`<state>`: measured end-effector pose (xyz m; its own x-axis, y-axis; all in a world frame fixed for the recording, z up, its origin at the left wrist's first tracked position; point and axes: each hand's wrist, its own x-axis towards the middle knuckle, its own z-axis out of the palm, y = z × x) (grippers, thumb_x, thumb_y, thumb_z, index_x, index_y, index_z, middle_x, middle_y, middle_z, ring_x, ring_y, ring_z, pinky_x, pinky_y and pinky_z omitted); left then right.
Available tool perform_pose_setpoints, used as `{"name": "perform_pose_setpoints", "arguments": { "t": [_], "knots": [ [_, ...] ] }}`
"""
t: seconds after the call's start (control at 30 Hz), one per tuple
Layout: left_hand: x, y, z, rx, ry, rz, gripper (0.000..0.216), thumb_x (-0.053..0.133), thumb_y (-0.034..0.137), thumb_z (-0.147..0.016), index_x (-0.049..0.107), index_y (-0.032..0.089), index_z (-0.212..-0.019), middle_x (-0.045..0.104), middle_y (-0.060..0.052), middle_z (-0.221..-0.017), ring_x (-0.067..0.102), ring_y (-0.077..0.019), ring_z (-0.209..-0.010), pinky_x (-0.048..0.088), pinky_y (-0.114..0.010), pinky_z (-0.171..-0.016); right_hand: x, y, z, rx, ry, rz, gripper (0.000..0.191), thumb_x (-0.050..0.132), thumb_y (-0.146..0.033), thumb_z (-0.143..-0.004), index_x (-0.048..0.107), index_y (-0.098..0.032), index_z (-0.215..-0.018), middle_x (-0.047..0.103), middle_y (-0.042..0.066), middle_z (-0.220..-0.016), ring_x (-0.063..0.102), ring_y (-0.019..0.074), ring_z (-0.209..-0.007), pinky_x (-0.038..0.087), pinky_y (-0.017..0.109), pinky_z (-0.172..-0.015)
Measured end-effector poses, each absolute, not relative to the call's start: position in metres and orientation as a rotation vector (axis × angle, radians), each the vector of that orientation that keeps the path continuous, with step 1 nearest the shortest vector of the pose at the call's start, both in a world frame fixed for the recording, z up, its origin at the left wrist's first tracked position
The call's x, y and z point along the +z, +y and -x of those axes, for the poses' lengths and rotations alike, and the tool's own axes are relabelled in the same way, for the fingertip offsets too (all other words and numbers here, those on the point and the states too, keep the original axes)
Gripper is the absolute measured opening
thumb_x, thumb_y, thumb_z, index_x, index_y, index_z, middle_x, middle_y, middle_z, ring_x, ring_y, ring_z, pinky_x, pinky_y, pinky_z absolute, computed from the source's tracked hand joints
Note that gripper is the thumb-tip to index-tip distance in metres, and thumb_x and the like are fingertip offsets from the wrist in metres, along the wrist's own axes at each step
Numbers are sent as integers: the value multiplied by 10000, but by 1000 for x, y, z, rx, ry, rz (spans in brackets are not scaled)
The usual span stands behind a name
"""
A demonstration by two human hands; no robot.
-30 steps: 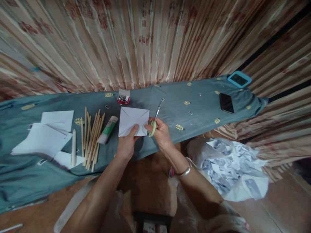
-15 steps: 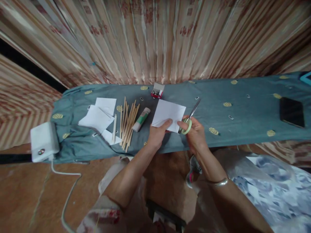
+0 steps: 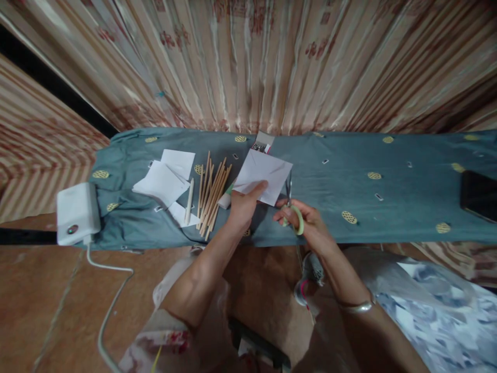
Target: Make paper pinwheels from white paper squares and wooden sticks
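white paper clamped between left fingers, right fingers around green-handled scissors

White device (cable attached) at left — black phone at right.

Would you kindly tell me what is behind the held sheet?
A small open box and a tube show partly behind the sheet; the rest of each is covered.
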<state>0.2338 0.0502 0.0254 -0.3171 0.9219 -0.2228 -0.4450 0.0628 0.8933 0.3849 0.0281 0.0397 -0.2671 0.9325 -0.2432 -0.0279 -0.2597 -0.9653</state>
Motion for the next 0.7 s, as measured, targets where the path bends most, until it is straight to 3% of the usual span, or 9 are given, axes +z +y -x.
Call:
{"name": "perform_pose_setpoints", "arguments": {
  "t": [0.33, 0.53, 0.7],
  "knots": [
    [30, 56, -221, 1681, 1187, -518, 454, 850, 300, -540, 708, 165, -950, 759, -87, -983, 701, -261, -926, 559, -371, -819, 43, 16, -403, 1892, -1434, 1133, 380, 793, -488, -736, 742, -187, -961, 689, 17, -746, 616, 143, -694, 523, 283, -685],
    [32, 56, -220, 1657, 1260, -516, 389, 858, 336, -535, 702, 168, -850, 754, -95, -930, 710, -291, -889, 557, -351, -660, 43, 15, -406, 1909, -1501, 1128, 394, 798, -513, -724, 754, -188, -943, 696, 19, -716, 584, 130, -636, 477, 253, -599],
    [29, 56, -224, 1636, 1248, -505, 406, 861, 327, -509, 710, 165, -850, 761, -83, -920, 706, -270, -854, 556, -338, -654, 42, 15, -401, 1940, -1444, 1132, 385, 810, -505, -710, 749, -190, -924, 678, 2, -673, 570, 118, -598, 469, 244, -579]
  ]
}}
